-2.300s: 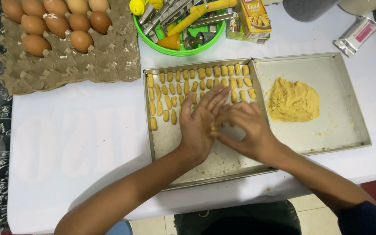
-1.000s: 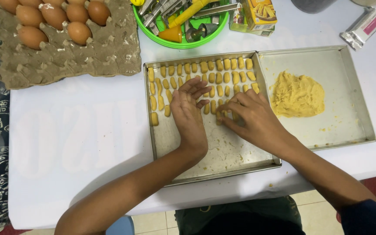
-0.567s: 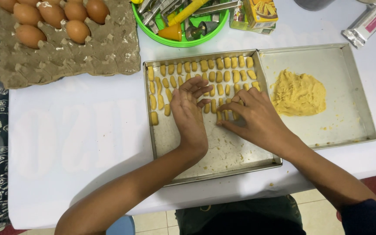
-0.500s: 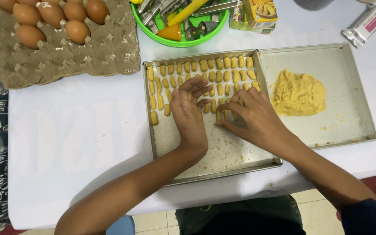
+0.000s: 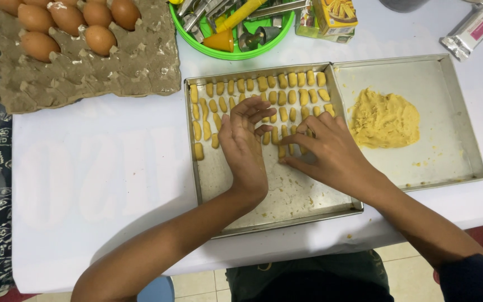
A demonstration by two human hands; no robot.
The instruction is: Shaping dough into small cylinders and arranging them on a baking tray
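Small dough logs are lying in rows across the far half of the left baking tray. The left hand, fingers spread and holding nothing, is resting over them; the right hand is pressing fingertips beside one log. A dough lump is sitting at three o'clock in the adjoining tray, eggs at ten o'clock on the bench.

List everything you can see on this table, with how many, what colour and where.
Small finger-shaped dough pieces: dozens, yellow, in rows in the left metal tray.
Rectangular metal baking trays: two, silver, side by side at centre.
Lump of dough: one, yellow, in the right tray.
Eggs: about six in view, brown, in a grey cardboard carton, top left.
Round plastic bowl: one, green, holding tools, top centre.
Small box: one, yellow, top.
Sachet: one, silver-pink, top right.
Left hand: on the pieces.
Right hand: fingertips on the pieces.
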